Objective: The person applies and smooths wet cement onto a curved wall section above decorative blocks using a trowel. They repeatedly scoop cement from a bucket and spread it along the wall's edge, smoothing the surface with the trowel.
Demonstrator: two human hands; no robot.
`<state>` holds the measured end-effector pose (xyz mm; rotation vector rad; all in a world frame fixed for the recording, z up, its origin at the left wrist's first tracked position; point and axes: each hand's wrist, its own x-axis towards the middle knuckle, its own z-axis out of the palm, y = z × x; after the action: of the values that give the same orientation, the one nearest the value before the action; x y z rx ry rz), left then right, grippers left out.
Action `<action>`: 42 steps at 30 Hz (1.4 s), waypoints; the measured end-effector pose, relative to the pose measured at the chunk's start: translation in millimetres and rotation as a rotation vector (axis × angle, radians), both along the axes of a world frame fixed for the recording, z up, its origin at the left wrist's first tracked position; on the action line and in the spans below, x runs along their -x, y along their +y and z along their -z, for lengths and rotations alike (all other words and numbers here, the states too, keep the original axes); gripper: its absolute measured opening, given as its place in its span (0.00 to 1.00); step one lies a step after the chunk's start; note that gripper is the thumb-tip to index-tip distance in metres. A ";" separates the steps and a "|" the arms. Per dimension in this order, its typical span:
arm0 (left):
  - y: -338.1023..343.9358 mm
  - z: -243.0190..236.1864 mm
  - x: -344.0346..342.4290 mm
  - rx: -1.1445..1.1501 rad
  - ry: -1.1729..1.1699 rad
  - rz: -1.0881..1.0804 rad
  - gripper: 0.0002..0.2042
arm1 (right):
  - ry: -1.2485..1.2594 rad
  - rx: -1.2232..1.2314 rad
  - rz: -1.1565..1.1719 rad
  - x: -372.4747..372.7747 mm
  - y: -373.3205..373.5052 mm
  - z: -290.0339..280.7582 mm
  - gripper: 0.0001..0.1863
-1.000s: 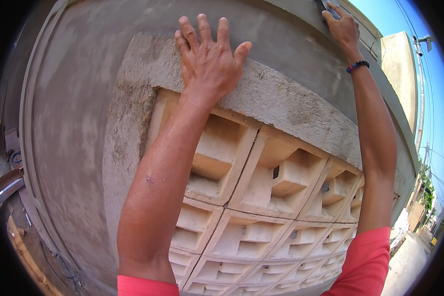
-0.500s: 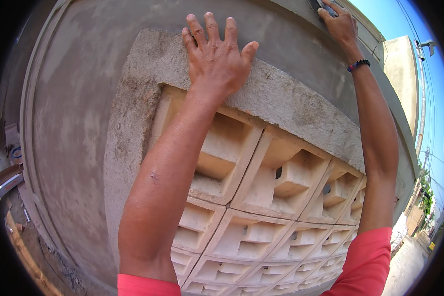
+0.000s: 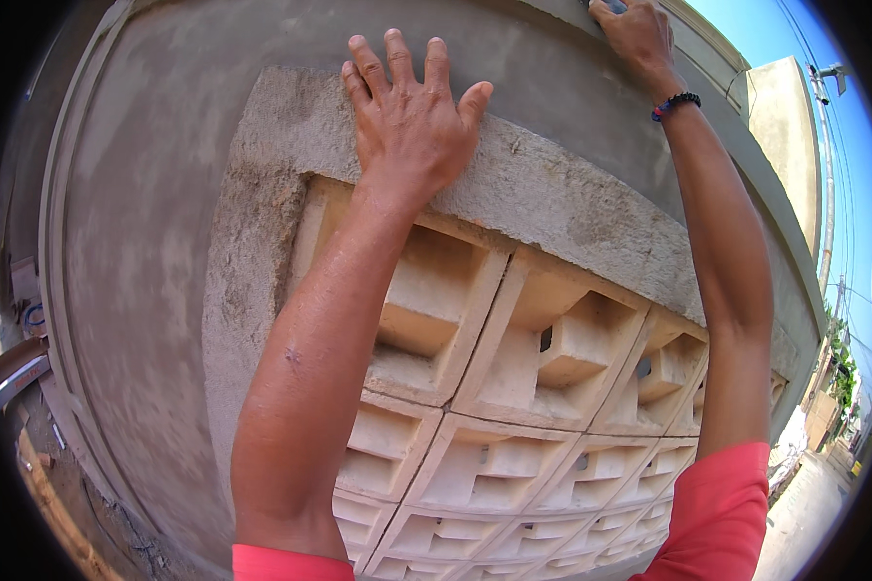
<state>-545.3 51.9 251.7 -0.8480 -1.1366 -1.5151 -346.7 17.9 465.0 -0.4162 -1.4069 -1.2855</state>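
Grey wall (image 3: 155,223) backs the left hand (image 3: 414,121) — fingers spread — and the right hand (image 3: 639,41), fingers clutching a half-hidden tool (image 3: 615,5).

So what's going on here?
A person in red sleeves has both arms raised at a grey wall. The left hand is spread over a rough border, its fingertips reaching the smoother wall above. The right hand grips a grey object high up, mostly out of view. Cream openwork blocks fill the opening below.
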 end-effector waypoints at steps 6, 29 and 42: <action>-6.6 0.6 4.8 0.027 -0.001 -0.012 0.33 | 0.036 -0.006 0.031 -88.7 12.7 -2.5 0.23; -5.7 0.1 2.6 0.041 0.001 -0.014 0.34 | 0.283 0.012 0.114 -103.8 7.6 -2.2 0.24; -9.3 -0.8 8.1 0.129 -0.047 -0.074 0.34 | 0.202 -0.062 0.115 -68.5 -2.1 31.6 0.22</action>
<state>-553.4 42.7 252.5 -0.8514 -1.2981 -1.4192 -278.2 15.8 433.4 -0.5755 -1.1846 -1.3368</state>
